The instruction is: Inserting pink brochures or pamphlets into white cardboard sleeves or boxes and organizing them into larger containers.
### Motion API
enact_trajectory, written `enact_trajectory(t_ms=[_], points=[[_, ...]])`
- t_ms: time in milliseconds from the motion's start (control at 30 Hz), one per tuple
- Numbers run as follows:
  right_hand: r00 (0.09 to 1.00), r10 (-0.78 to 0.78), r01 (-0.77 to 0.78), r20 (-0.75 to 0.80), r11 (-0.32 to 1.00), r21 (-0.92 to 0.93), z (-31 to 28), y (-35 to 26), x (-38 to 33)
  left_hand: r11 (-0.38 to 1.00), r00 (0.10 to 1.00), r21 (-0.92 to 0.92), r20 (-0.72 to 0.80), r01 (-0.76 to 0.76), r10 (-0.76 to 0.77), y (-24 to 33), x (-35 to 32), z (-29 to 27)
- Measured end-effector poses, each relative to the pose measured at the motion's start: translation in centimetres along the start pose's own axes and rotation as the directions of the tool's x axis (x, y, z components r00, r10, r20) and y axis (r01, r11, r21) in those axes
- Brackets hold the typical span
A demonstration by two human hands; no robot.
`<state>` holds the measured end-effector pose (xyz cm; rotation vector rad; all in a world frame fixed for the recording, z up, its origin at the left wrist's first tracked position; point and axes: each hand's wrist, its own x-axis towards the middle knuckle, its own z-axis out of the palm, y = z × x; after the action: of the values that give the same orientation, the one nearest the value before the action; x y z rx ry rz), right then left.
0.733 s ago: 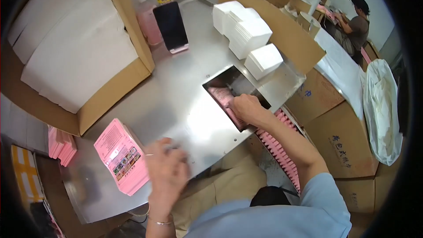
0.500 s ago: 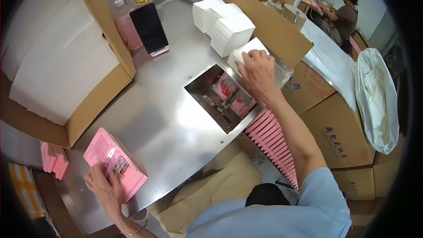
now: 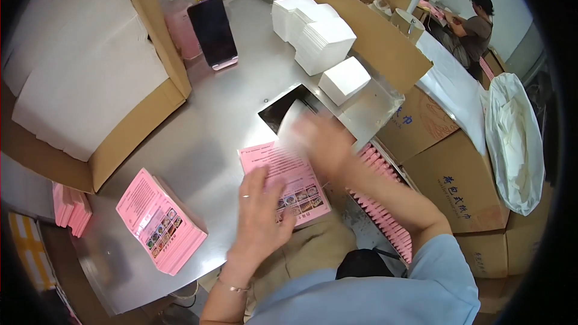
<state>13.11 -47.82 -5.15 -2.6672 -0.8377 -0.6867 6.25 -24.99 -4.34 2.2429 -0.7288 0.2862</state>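
My left hand (image 3: 262,216) holds a pink printed paper packet (image 3: 301,180) at the near edge of the metal table, its fingers lying over the print. Just beyond the packet's top edge, my right hand (image 3: 319,144) is smeared by motion. A white folded tissue (image 3: 291,118) shows at its fingertips, above the dark square opening (image 3: 277,107) in the tabletop. To the left lies a stack of matching pink packets (image 3: 159,222), which neither hand touches. White folded tissues stand in a large stack (image 3: 325,42) and a smaller pile (image 3: 345,79) beyond the opening.
A phone (image 3: 213,33) stands before two bottles at the back. An open carton of white tissues (image 3: 90,96) is at left. On the right are a cardboard divider (image 3: 361,27), a row of pink packets (image 3: 382,198), cartons (image 3: 454,180) and a white bag (image 3: 515,144). Another person (image 3: 475,27) sits far right.
My left hand has moved right from the pink stack with one packet. My right hand has left the small tissue pile and come nearer, over the opening, with a white tissue.
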Motion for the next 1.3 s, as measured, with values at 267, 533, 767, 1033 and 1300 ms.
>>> enact_trajectory(t_ms=[267,533,767,1033,1300], points=[[0.999,0.050,-0.050,0.000,0.988,0.144,5.1,-8.7,2.4,0.934,0.955,0.263,0.109,0.241,-0.277,0.5,1.3,1.4],[0.909,0.226,-0.365,-0.351,0.838,-0.406,0.1,4.0,2.1,0.623,0.993,0.782,0.048,0.028,-0.106,2.9,0.6,0.0],[0.868,0.236,-0.436,-0.437,0.784,-0.442,2.7,10.7,3.9,0.617,0.973,0.767,-0.042,0.176,-0.225,-1.5,-0.3,-0.6],[0.877,0.249,-0.326,-0.411,0.937,-0.129,-1.7,11.1,0.6,0.900,0.999,0.435,0.002,0.035,-0.040,0.7,0.5,0.1],[0.913,-0.381,0.405,-0.145,0.888,0.220,-2.3,-9.2,-3.6,0.920,0.967,0.343,0.102,0.187,-0.234,0.1,-0.2,-3.4]])
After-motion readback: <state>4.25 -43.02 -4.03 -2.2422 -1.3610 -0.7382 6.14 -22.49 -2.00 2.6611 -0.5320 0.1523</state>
